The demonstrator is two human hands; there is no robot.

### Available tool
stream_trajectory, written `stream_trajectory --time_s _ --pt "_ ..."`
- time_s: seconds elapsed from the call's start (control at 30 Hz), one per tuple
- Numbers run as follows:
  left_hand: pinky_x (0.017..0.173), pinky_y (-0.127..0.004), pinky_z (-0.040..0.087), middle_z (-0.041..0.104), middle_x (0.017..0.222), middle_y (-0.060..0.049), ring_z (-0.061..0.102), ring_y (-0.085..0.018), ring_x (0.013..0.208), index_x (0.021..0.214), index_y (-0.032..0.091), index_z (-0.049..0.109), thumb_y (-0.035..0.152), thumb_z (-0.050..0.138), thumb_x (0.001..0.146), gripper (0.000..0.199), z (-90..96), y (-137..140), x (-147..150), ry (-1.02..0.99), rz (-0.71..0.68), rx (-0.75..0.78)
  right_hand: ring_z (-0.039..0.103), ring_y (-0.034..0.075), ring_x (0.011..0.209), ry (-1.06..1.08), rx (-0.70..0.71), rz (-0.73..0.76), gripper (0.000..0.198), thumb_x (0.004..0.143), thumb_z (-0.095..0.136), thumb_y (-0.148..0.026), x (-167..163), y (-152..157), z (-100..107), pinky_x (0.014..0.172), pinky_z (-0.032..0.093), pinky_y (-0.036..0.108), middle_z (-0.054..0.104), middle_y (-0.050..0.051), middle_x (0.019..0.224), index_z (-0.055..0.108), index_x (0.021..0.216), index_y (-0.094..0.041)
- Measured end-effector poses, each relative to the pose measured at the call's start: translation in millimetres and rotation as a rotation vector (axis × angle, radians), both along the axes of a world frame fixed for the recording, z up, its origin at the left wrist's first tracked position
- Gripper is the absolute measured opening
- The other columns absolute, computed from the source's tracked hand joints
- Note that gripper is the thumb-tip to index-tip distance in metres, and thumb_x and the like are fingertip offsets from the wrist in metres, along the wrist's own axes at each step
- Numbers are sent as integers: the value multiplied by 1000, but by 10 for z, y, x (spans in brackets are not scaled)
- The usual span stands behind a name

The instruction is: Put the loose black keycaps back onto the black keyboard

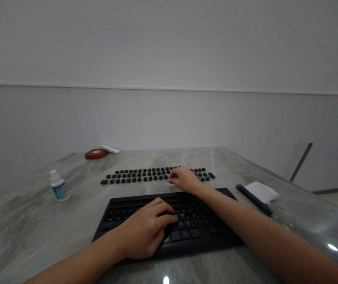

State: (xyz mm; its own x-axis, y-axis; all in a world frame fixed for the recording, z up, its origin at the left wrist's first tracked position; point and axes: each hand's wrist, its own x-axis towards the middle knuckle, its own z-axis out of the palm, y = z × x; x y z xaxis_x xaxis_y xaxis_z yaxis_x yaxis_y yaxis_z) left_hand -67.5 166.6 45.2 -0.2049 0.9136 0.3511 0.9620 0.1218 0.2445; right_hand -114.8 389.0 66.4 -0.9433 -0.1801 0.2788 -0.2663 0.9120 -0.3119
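A black keyboard (186,247) lies in front of me, with several of its key places lacking caps and some caps still on at the lower right. My left hand (149,225) rests over the middle of it, fingers extended and apart on the keys, the thumb below. Beyond the keyboard, loose black keycaps (139,174) are laid out in rows on the table. My right hand (183,179) reaches across the keyboard to the nearest row, thumb and fingertips pinched on a small dark keycap (170,182) that is mostly hidden by the fingers.
On the grey marbled table (23,225), a white spray bottle (59,188) with a blue label stands left. A brown box (95,154) and a white strip (110,149) lie at the back left. To the right are a dark bar (254,199) and white tissue (262,191). A wall rises behind.
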Motion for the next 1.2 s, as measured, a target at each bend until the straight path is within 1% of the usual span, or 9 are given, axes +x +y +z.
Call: stream_trajectory --time_s 0.13,0.2,0.3,0.53,0.7,0.77,0.93,1.07,1.2 --pt "98 -42 51 59 120 -11 51 -25 111 126 17 61 -2 48 77 54 -11 2 -4 6 1 11 63 13 72 -36 -111 89 7 83 70 -20 507 82 91 67 46 22 74 0 79 76 86 -18" --pt "97 -42 53 60 119 -11 52 -25 109 126 16 61 -2 48 77 53 -7 4 -4 6 -8 13 59 12 64 -118 -252 165 5 81 72 -20 773 149 41 59 42 22 70 -1 69 76 82 -18" --pt "95 -42 53 60 119 -12 53 -25 108 125 16 61 -2 46 77 53 2 7 -3 10 -13 18 56 12 61 -70 -278 203 6 81 70 -19 1017 222 -108 59 42 23 67 0 69 76 82 -19" --pt "96 -42 53 60 121 -12 53 -25 110 127 17 60 -2 45 79 54 -7 -2 -6 15 -14 10 65 20 88 101 -181 465 19 88 63 -22 1039 280 -227 81 51 32 71 9 93 73 102 -16" --pt "97 -41 53 59 121 -10 54 -24 111 128 19 60 -3 45 79 55 -13 -9 -12 -6 -23 12 65 19 82 42 -186 415 34 83 68 -21 1069 316 -190 78 51 32 71 7 93 69 117 -17" --pt "97 -42 53 59 122 -10 53 -24 111 129 19 59 -3 45 80 55 -16 -8 -14 -9 -25 14 65 17 78 -31 -376 362 33 83 69 -24 1053 306 -209 72 51 30 73 7 90 69 115 -18" --pt "97 -42 52 58 122 -11 53 -24 112 129 19 58 -3 44 80 55 -11 -7 -9 -2 -20 1 55 8 52 -335 -1028 317 39 81 74 -40 943 286 -288 49 44 21 76 8 90 67 110 -15" --pt "96 -41 53 59 121 -11 53 -24 111 128 18 59 -4 44 79 55 2 -14 2 2 -25 12 57 8 57 -396 -1159 343 42 77 79 -41 900 308 -303 54 47 22 75 8 89 68 107 -14" --pt "97 -42 52 58 122 -11 53 -24 112 128 18 58 -3 44 80 55 -4 -17 1 -2 -26 8 59 9 60 -399 -1163 338 39 73 82 -42 903 332 -272 58 51 23 75 6 89 71 99 -15"
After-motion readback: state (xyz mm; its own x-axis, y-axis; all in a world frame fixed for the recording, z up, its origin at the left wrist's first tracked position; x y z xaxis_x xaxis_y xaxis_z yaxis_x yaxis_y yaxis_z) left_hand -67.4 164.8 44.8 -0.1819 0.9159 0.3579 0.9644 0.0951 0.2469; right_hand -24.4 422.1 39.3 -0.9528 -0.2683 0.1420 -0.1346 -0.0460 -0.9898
